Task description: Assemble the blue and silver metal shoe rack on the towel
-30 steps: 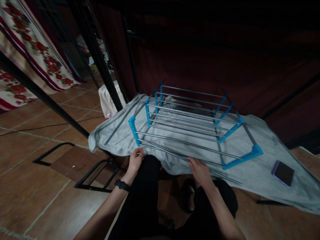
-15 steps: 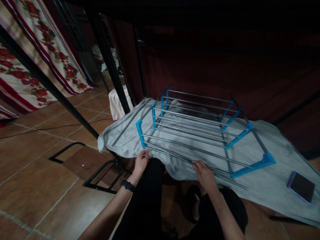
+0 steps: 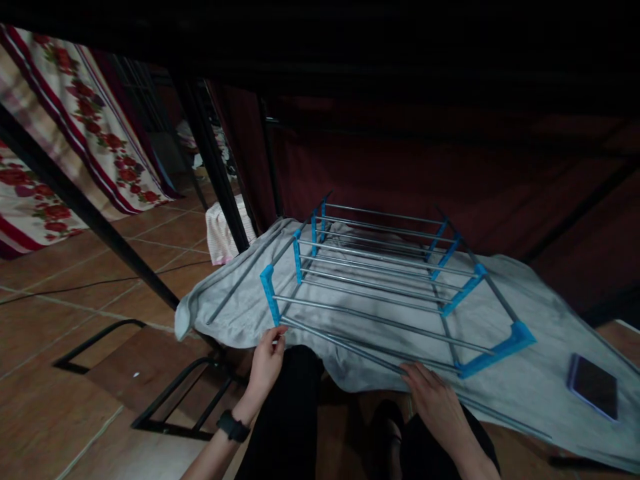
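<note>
A rack of grey metal rods and blue plastic brackets lies on a grey cloth. My right hand is closed around a loose metal rod along the rack's near side. This rod slants from the near left bracket, past my right fingers, to its free end over the cloth at the right. My left hand is pinched at the rod's left end, just below that bracket; its fingertips partly hide the contact. Other rods span between the left and right brackets.
A phone lies on the cloth at the right. Black metal posts stand at the left, with a dark red curtain behind the rack. A low black-framed stand is on the tiled floor beside my left arm.
The rod in my right hand has swung outward from the rack, its right end now nearer to me. My right hand moved with it; my left stays by the bracket. The view has tilted upward.
</note>
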Available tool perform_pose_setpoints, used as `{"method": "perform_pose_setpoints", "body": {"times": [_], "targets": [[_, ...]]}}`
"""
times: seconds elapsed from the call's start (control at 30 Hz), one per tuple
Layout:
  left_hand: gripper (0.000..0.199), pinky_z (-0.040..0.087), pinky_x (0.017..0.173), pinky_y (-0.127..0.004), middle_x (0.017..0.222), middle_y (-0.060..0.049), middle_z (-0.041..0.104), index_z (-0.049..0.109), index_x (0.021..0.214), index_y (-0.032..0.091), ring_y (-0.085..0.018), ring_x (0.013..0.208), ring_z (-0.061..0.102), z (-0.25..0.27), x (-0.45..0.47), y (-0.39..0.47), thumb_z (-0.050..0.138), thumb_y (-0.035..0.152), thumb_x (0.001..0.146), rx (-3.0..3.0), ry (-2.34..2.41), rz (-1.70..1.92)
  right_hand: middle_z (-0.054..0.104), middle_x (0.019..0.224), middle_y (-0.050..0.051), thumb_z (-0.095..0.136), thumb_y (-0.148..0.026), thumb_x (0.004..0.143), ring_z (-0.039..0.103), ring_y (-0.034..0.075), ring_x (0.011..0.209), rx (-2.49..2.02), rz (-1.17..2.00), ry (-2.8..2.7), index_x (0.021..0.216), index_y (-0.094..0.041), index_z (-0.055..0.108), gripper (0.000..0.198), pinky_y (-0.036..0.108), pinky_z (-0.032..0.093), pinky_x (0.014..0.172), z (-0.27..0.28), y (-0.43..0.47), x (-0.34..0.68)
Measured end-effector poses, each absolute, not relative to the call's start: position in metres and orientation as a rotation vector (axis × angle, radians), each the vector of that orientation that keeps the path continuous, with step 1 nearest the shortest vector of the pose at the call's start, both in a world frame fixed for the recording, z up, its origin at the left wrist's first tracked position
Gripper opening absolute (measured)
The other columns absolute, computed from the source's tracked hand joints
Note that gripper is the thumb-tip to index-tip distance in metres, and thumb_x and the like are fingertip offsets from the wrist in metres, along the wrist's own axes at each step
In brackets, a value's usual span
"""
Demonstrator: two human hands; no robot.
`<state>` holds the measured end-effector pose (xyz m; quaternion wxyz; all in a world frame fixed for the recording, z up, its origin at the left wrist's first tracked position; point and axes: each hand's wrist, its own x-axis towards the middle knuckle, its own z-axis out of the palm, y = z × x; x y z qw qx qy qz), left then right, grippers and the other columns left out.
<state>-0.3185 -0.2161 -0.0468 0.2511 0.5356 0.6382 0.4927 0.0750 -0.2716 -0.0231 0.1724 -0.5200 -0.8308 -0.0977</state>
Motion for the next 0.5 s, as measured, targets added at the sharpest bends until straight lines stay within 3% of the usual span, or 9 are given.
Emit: {"method": "perform_pose_setpoints", "body": {"times": [0.23, 0.5], "targets": [[0.037, 0.051, 0.078, -0.033, 0.106, -0.010, 0.068, 0.064, 0.106, 0.019, -0.023, 0.093, 0.065, -0.030, -0.292, -0.223, 0.055, 0.047, 0.084, 1.405, 1.659, 1.430, 0.070, 0.103, 0.006, 0.035, -0.030, 0.101, 0.068, 0.019, 0.086, -1.450, -0.404, -2.278, 0.117, -0.023, 0.062, 0.032, 0.031, 0.053, 0.071, 0.001, -0.286, 0.085], [0.045, 0.053, 0.067, -0.033, 0.097, -0.011, 0.069, 0.065, 0.099, 0.015, -0.024, 0.083, 0.066, -0.028, -0.305, -0.218, 0.063, 0.052, 0.073, 1.167, 1.610, 1.486, 0.069, 0.101, 0.008, 0.038, -0.036, 0.101, 0.066, 0.020, 0.087, -1.450, -0.382, -2.162, 0.115, -0.022, 0.061, 0.030, 0.034, 0.050, 0.080, 0.031, -0.284, 0.085]]}}
